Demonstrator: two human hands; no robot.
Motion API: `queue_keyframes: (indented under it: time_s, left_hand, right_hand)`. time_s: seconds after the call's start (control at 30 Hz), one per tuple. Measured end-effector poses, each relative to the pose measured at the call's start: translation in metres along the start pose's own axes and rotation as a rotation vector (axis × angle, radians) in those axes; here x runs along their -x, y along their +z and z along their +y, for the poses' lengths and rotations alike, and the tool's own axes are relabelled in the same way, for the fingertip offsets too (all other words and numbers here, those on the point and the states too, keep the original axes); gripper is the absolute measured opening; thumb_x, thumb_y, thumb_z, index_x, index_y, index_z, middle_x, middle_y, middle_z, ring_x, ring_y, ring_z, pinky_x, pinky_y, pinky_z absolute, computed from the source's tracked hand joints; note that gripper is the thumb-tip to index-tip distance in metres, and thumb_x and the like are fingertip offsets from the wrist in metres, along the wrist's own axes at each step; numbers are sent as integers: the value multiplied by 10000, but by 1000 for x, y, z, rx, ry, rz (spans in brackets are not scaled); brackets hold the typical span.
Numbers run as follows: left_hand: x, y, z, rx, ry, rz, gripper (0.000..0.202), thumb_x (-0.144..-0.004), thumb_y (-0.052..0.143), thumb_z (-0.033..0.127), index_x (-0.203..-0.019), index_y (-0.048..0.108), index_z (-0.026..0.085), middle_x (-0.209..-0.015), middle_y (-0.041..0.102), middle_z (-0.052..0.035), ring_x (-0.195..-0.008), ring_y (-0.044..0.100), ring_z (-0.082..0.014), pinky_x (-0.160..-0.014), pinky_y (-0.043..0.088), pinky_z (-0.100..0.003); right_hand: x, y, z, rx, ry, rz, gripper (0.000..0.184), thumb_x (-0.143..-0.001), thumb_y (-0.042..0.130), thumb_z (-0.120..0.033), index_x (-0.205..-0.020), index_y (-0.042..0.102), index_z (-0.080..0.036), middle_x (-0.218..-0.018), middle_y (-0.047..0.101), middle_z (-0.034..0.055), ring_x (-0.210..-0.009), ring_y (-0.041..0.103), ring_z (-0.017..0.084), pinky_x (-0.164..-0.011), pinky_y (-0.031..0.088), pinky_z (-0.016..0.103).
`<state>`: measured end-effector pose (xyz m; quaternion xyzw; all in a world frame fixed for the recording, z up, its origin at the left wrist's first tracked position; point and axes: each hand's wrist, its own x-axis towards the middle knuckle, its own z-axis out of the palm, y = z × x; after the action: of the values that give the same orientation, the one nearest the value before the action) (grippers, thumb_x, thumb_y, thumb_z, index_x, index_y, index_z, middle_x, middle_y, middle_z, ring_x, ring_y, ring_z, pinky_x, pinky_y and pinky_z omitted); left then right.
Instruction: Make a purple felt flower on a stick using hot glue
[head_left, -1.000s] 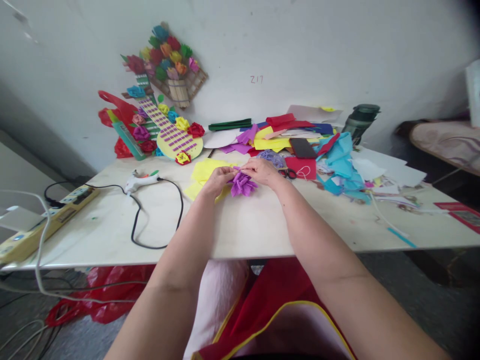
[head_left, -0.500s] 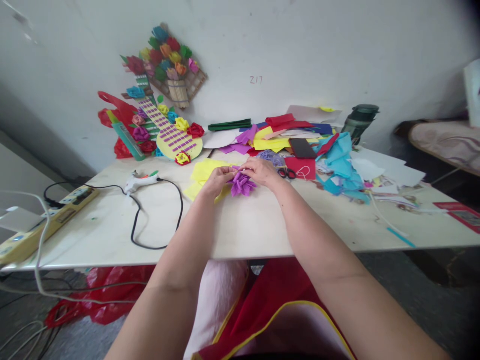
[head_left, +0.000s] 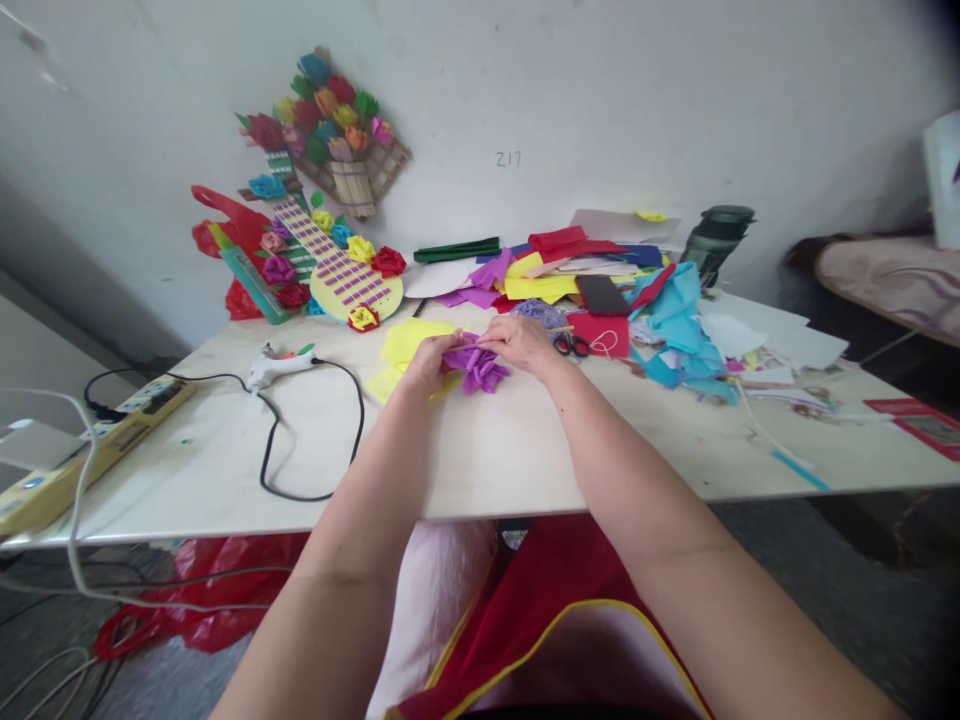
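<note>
A: What is seen at the far left?

B: One yellow power strip is laid on the pale table. Just right of it, one white glue gun is found, with one black cord looped beside it. Behind, one guitar-shaped paper craft is leaned against the wall; the paper roses on it are too crowded to be counted.

A: And in the middle?

B: One purple paper flower is held low over the table, just in front of yellow paper sheets. It is made of crinkled, ruffled crepe layers, bunched unevenly, with pointed folds turned outward.

A: How are the hands placed?

B: Two are counted. The left hand is curled, its fingertips pinched on the flower's left edge. The right hand is set on the upper right side, thumb and fingers pressed together on a purple fold.

A: Farther right?

B: One pair of black-handled scissors is laid just beside the right hand, before a heap of coloured paper. One dark green bottle is stood near the wall.
</note>
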<state>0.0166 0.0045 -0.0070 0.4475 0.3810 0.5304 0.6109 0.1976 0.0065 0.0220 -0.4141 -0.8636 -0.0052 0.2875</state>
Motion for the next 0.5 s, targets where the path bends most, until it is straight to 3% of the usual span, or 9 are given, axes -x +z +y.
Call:
queue_keyframes:
  time_s: [0.17,0.5]
  left_hand:
    - [0,-1,2,43,-32,20,190,-579,756,202,-733,682,117,-656,674,-47,-595,593,-147,-597,463,-268]
    - [1,-1,2,-32,-120,17,205,-557,774,191,-578,577,142,-519,566,-7,-468,503,-109,-497,408,-262]
  right_hand:
    - [1,-3,-4,-10,-1,-40,194,-867,614,-318,-933,778,-237,-927,728,33,-835,618,155,-665,366,263]
    - [0,0,-7,5,-10,-64,203,-871,603,-329,-936,775,-243,-927,729,21,-827,615,148,-654,348,261]
